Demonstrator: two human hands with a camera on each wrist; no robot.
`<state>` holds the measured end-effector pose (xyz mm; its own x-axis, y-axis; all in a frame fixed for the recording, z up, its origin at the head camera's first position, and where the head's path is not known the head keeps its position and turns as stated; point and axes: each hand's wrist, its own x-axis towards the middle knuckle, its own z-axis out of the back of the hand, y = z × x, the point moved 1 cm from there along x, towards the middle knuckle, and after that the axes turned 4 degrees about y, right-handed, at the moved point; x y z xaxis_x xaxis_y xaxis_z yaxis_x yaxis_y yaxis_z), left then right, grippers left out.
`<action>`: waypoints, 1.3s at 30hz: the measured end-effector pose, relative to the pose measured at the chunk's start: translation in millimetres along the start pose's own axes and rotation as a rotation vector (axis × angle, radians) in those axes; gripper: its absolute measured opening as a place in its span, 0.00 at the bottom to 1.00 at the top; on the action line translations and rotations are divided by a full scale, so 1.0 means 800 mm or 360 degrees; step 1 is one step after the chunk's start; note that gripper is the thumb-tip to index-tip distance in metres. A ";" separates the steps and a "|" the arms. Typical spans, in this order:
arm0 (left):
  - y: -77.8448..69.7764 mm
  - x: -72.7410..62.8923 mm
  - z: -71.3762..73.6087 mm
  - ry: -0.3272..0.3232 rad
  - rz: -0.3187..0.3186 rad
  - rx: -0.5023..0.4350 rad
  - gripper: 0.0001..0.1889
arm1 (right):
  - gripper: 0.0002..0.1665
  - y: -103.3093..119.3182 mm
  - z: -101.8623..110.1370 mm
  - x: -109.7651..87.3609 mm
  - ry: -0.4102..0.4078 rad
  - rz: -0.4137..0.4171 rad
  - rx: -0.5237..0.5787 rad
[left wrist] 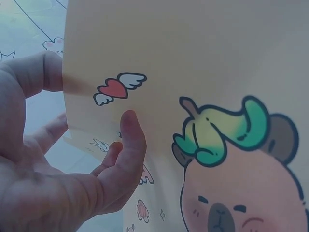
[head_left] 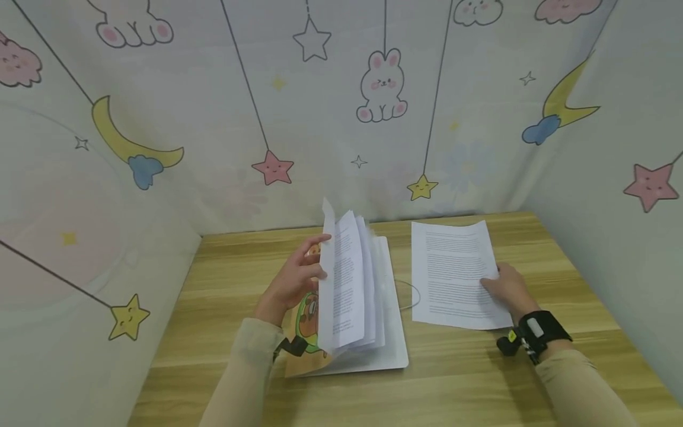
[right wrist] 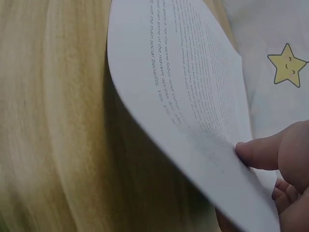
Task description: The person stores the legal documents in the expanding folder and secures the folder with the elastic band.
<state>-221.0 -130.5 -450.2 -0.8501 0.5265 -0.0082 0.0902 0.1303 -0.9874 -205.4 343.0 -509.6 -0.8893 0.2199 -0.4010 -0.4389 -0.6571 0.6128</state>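
A folder (head_left: 395, 332) with a cartoon cover (left wrist: 227, 58) stands part-open in the middle of the table, printed pages (head_left: 348, 279) fanned upright inside it. My left hand (head_left: 296, 276) holds the raised cover at its edge. In the left wrist view a digit lies across the cartoon side, while other fingers go behind the edge. To the right, a printed sheet (head_left: 453, 273) is pinched at its right side by my right hand (head_left: 507, 290). The right wrist view has the thumb on the text side, fingers underneath, and the sheet (right wrist: 169, 96) bowed above the wood.
A thin cord loop (head_left: 418, 293) sticks out from the folder's right edge towards the sheet. The wood-grain table (head_left: 459, 379) is bordered at the back and sides by a cartoon-printed cloth (head_left: 320, 130).
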 end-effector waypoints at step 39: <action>-0.004 -0.004 0.000 -0.0018 -0.0019 -0.0025 0.41 | 0.40 -0.001 0.034 -0.038 -0.0248 0.0375 0.0424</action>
<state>-218.9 -132.7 -446.8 -0.8569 0.5155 0.0017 0.0881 0.1496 -0.9848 -181.7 356.4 -479.5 -0.9697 0.2054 -0.1323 -0.2198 -0.4969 0.8395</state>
